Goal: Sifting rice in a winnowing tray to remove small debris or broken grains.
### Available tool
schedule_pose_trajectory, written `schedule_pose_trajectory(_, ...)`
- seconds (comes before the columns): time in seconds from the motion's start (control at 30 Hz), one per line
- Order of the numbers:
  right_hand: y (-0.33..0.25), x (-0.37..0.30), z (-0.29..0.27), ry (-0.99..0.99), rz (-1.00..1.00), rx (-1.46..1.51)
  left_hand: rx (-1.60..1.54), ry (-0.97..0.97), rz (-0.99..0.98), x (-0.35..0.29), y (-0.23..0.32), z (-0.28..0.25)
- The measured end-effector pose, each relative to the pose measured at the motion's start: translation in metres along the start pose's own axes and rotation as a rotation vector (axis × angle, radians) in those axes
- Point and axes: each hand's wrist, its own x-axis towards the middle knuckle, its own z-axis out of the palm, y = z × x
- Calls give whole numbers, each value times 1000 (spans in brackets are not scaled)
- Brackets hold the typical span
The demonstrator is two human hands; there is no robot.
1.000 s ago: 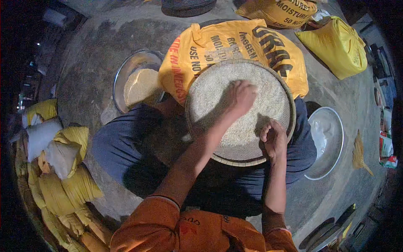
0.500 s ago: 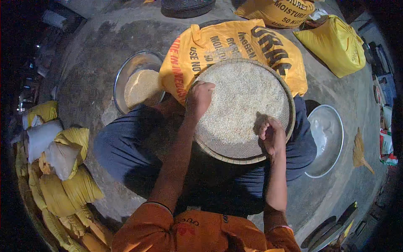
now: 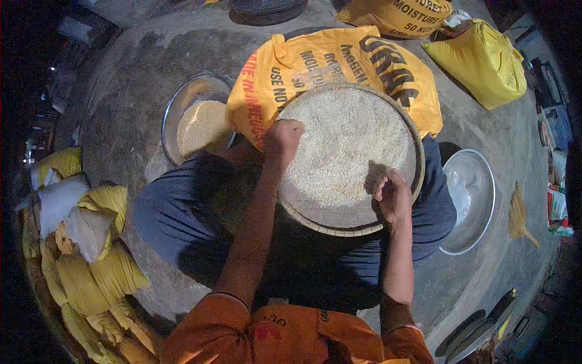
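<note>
A round woven winnowing tray (image 3: 330, 231) rests over my lap, its far side on an orange-yellow sack (image 3: 260, 91). A layer of pale, rice-like grain (image 3: 345, 142) covers most of it; the near edge shows bare weave. My left hand (image 3: 284, 141) is closed at the tray's left rim, its fingers turned in over the grain. Above the near right part of the tray, my right hand (image 3: 395, 197) is held with fingers curled toward the thumb, casting a shadow on the grain. Whatever that hand holds, if anything, is too small to make out.
A metal basin (image 3: 167, 127) with tan grain (image 3: 203, 127) stands left; another metal basin (image 3: 476, 200) is right. A small straw brush (image 3: 519, 215) lies beyond it. Yellow sacks (image 3: 485, 67) stand far right, and a heap of sacks (image 3: 100, 279) lies left. A dark tub (image 3: 267, 9) is ahead.
My left hand has shifted slightly left along with the tray's edge. My right hand keeps nearly the same place and curl. The whole view has drifted a little.
</note>
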Motion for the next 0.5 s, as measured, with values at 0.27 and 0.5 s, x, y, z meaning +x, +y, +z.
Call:
schedule_pose_trajectory(0.27, 3, 3, -3, -35, -19, -20, 28, 90, 154, -18, -8, -20)
schedule_pose_trajectory(0.5, 2, 1, 0, -73, -29, -41, -424, -39, -265, -26, 3, -20)
